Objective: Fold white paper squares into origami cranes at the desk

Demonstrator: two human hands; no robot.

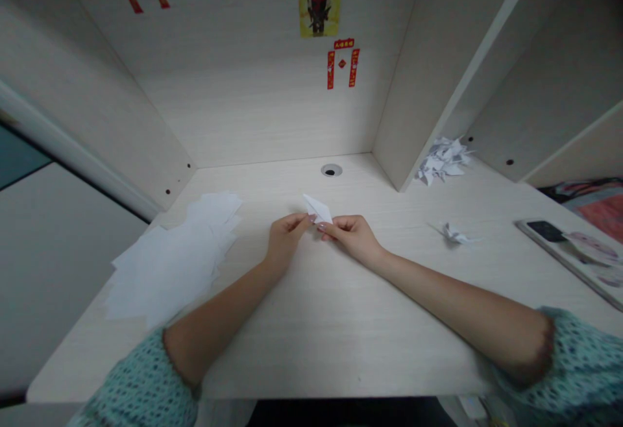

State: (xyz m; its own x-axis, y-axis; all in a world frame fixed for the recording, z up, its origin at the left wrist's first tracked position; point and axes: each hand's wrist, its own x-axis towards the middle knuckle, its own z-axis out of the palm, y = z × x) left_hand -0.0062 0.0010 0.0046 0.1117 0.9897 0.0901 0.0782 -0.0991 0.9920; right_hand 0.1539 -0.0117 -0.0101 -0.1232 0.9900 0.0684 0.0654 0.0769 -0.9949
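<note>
While both forearms reach across a pale desk [311, 342], a person in a teal knit top pinches a small folded piece of white paper [318, 208], which sits at the center of the clock used here. The left hand [286, 235], between 7 and 8 o'clock, grips the paper's near edge between thumb and fingers; the right hand [354, 235], between 4 and 5 o'clock, is closed on the near right corner in a similar pinch, the two thumbs close together. One point of the folded piece aims toward 11 o'clock, away from the person. Loose white sheets [175, 255] lie fanned in an overlapping spread between 8 and 9 o'clock, partly behind the left forearm. A single folded paper figure [456, 235] with thin points rests just past 3 o'clock, well apart from the right hand, and a heap of folded white paper [444, 159] is gathered at 2 o'clock beside an upright panel [413, 89]. Farther out, between 3 and 4, lies a flat device [579, 261] bearing cartoon pictures. A round cable hole [331, 170] shows near 12:30, and a yellow-and-red poster [320, 2] hangs at 12.
</note>
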